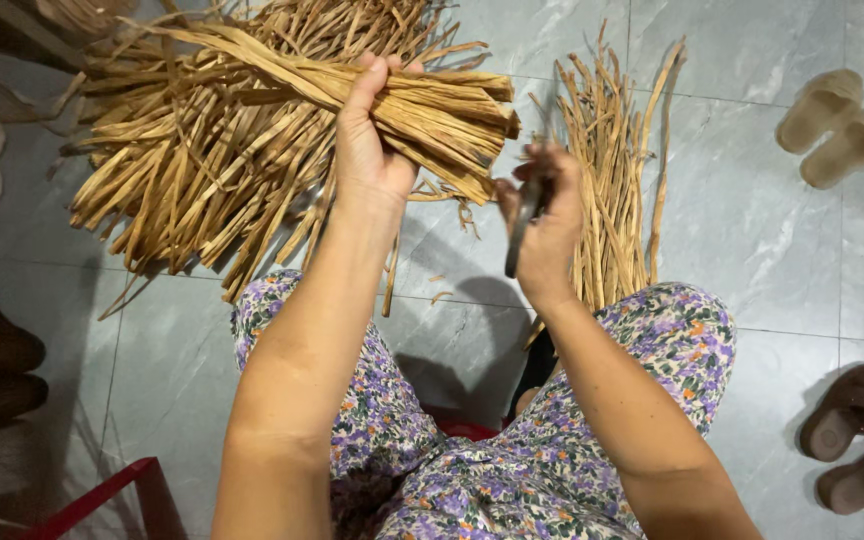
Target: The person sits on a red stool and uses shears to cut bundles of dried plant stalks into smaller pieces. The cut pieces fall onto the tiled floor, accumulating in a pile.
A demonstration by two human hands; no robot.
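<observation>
left hand (367,140): raised over the floor, fingers wrapped tight around a bundle of dried straw-coloured strips (422,105); thumb on the near side, fingertips curling over the top.
bundle: flat tan strips gathered side by side, held roughly level with a slight downward slant to the right; its blunt, even-looking end pokes out past the hand toward the right hand, while the long loose ends trail off to the upper left.
right hand (544,215): closed around a dark metal tool (524,225), probably scissors or a small blade; the dark handle part hangs below the fist. the hand sits just beside the bundle's blunt end; i cannot tell whether the tool touches the strips.
big heap (202,170): a spread pile of the same dried strips on the grey tiled floor (752,230), under and behind the left hand, fanning toward the floor's far left.
smaller sheaf (612,170): longer, thinner strips lying on the floor behind the right hand, running away from the person.
scraps (439,296): a few short bits on the tiles between the heap and the knees.
lap: flowered purple trousers (652,340), knees apart.
beige slippers (837,125): a pair at the floor's far right.
brown sandals (862,435): a pair at the near right.
red frame (102,495): part of a stool or chair at the near left edge.
</observation>
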